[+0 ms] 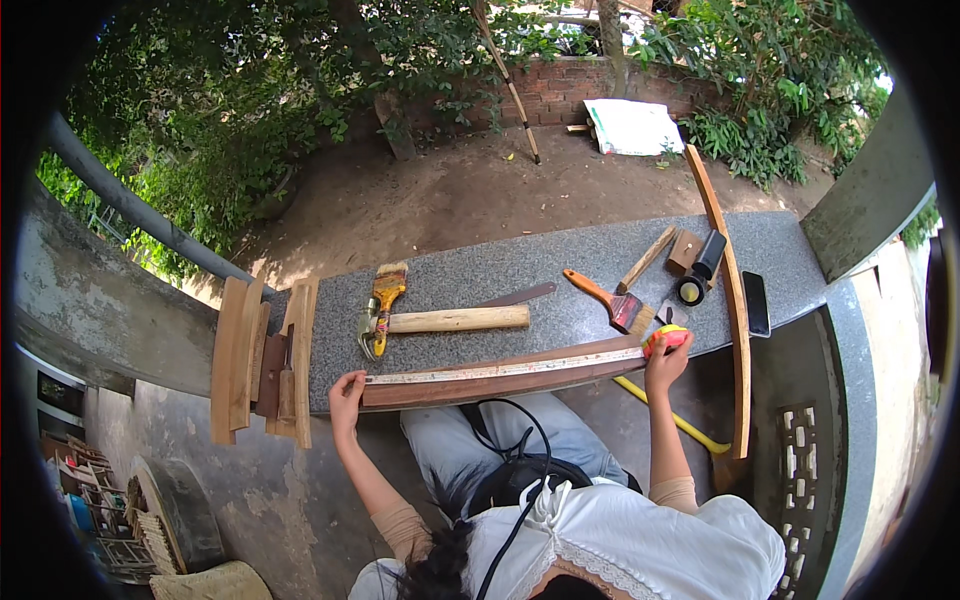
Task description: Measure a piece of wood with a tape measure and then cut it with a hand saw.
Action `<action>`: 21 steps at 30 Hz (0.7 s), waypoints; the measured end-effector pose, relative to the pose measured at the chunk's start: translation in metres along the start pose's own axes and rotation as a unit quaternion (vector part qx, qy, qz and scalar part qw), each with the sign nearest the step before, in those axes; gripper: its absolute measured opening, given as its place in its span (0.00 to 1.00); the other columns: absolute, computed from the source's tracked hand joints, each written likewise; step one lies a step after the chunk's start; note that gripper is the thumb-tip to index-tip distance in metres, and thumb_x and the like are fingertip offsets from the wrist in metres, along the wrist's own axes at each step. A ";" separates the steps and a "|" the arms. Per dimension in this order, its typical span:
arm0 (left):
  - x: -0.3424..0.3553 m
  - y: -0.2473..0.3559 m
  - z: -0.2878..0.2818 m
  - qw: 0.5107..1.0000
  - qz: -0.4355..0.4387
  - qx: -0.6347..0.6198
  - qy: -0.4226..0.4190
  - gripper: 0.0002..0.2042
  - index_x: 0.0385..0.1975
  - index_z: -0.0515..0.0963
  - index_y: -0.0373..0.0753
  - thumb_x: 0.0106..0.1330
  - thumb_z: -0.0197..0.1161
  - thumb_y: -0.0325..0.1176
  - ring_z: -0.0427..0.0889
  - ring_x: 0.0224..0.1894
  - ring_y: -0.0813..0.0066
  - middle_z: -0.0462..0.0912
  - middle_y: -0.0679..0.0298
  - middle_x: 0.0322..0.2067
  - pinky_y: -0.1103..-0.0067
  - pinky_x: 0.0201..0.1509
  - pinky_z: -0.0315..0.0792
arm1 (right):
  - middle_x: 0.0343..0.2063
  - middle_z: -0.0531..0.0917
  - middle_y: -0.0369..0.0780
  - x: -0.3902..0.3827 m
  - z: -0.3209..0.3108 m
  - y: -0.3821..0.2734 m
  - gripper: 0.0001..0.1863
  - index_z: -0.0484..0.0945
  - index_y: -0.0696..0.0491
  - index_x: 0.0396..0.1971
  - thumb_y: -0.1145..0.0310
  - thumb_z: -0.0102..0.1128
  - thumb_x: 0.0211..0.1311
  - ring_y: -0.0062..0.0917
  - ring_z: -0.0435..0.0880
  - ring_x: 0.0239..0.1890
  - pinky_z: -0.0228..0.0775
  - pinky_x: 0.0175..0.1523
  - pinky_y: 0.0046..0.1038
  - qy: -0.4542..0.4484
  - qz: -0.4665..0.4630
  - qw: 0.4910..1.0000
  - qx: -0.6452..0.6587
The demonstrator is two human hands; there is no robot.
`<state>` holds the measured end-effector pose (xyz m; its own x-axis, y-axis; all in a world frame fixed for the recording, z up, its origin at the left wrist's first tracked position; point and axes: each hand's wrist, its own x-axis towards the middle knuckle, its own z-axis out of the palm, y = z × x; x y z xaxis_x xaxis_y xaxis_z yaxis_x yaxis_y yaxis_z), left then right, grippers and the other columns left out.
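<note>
The left hand [347,395] pinches the tape blade [500,370] at the wooden strip's [480,388] left end, fingers nearly together; the right hand [670,362] curls around the tape case [666,339] at the right, presumably keeping the blade straight; the strip lies along the desk's [590,252] near edge, probably for easy reach; the hammer [460,319] and brushes [388,290] (seemingly set aside) lie farther back.

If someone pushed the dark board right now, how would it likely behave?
The board looks like solid wood, so probably stiff. Lying flat, it seems likelier to slide than roll. Pushed outward, it might tip off, lying along the bench's near edge.
</note>
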<state>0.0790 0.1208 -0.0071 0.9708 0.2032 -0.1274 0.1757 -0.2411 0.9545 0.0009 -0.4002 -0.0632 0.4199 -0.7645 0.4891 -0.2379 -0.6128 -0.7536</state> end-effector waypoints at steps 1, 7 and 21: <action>0.001 0.000 -0.001 1.000 0.000 0.000 0.000 0.12 0.33 0.77 0.33 0.58 0.61 0.36 0.73 0.35 0.81 0.78 0.67 0.31 0.85 0.42 0.65 | 0.25 0.76 0.52 0.000 0.000 0.000 0.29 0.63 0.60 0.45 0.50 0.52 0.53 0.47 0.76 0.30 0.65 0.33 0.38 -0.004 0.002 1.000 0.000; 0.008 -0.004 -0.006 0.998 -0.058 -0.024 -0.003 0.10 0.35 0.77 0.35 0.55 0.63 0.30 0.72 0.33 0.84 0.76 0.69 0.28 0.87 0.39 0.65 | 0.26 0.76 0.52 0.000 0.001 0.002 0.30 0.63 0.60 0.46 0.50 0.52 0.53 0.47 0.76 0.30 0.65 0.34 0.38 -0.003 -0.003 1.000 0.000; 0.015 -0.002 0.001 0.997 -0.058 0.037 0.034 0.08 0.33 0.78 0.34 0.52 0.62 0.23 0.72 0.27 0.84 0.76 0.69 0.23 0.87 0.34 0.65 | 0.27 0.76 0.53 0.000 -0.001 -0.001 0.32 0.63 0.61 0.46 0.47 0.50 0.53 0.48 0.76 0.31 0.65 0.34 0.38 -0.003 0.002 1.000 -0.003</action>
<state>0.0935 0.1235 -0.0114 0.9304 0.2977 -0.2139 0.2994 -0.2803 0.9120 0.0008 -0.3996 -0.0620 0.4234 -0.7664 0.4831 -0.2447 -0.6101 -0.7536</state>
